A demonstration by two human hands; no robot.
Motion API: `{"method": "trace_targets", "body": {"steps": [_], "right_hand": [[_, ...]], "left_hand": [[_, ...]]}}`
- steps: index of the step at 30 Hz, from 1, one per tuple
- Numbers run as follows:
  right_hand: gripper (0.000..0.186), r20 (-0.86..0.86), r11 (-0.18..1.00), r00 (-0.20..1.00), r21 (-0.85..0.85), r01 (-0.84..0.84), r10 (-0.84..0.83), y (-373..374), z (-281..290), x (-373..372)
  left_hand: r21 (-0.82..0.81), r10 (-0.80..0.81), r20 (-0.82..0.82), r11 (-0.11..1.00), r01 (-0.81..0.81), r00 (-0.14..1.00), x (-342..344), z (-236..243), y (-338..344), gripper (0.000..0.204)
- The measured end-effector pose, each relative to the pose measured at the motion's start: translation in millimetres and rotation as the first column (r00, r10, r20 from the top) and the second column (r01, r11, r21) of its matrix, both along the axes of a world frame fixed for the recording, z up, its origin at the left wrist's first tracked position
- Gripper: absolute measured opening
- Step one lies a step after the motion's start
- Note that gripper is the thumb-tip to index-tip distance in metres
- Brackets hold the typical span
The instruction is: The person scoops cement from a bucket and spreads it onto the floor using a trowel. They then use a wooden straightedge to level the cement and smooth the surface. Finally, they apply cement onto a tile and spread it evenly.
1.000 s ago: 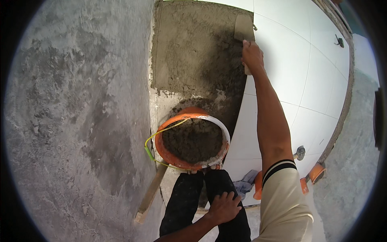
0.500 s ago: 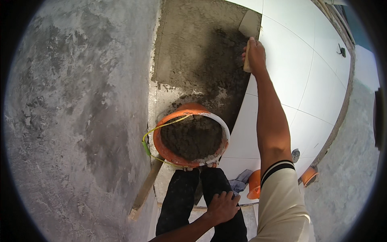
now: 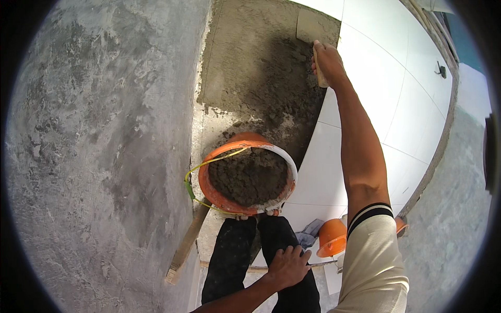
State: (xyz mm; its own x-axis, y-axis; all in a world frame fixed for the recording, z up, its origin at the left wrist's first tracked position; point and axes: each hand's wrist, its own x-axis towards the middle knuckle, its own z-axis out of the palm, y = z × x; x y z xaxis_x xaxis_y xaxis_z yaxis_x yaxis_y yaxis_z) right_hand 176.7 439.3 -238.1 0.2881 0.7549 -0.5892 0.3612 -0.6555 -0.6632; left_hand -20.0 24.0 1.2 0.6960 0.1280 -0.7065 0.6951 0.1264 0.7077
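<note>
My right hand (image 3: 329,65) grips the wooden handle of a trowel, whose pale rectangular blade (image 3: 314,25) lies on grey mortar (image 3: 235,57) near the white tile edge at the top. The mortar is smoother toward the back left and lumpy and dark nearer the tiles. Below it an orange bucket (image 3: 205,180) with a yellow wire handle holds wet mortar (image 3: 245,177). My left hand (image 3: 289,267) rests on my right leg, fingers loosely apart with nothing in them.
A rough grey plastered wall (image 3: 99,146) runs along the left. White tiles (image 3: 381,94) cover the right. A wooden board (image 3: 185,250) lies beside my legs. At lower right are a second orange bucket (image 3: 330,239), a blue-grey cloth (image 3: 309,232) and a small dark object (image 3: 441,70) higher up.
My right hand has moved slightly up, and the trowel blade has shifted left over the mortar near the tile edge. My left hand stays on my leg.
</note>
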Motion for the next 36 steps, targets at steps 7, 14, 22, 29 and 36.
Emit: {"method": "trace_targets", "body": {"steps": [7, 14, 22, 29, 36], "right_hand": [[0.045, 0.113, 0.990, 0.987, -0.072, 0.122, -0.113, -27, -7, 40], [0.044, -0.015, 0.982, 0.994, -0.158, 0.102, -0.106, -82, 17, 14], [0.044, -0.188, 0.985, 0.967, -0.040, 0.165, -0.170, -115, -6, -10], [0.047, -0.253, 0.965, 0.934, 0.014, 0.262, -0.250, -98, -24, -95], [0.046, -0.266, 0.963, 0.946, 0.144, 0.228, -0.185, -49, -43, -123]], "left_hand": [[-0.015, -0.007, 0.015, 1.000, 0.008, 1.000, 1, 1, -3, 0.057], [0.024, 0.027, 0.013, 0.999, -0.027, 1.000, 2, 0, -7, 0.056], [0.063, 0.047, 0.034, 0.997, -0.049, 0.998, 3, 1, -14, 0.057], [0.095, 0.045, 0.035, 0.994, -0.048, 0.998, 3, 4, -10, 0.050], [0.102, 0.091, -0.014, 0.991, -0.089, 0.996, 0, 4, -11, 0.051]]}}
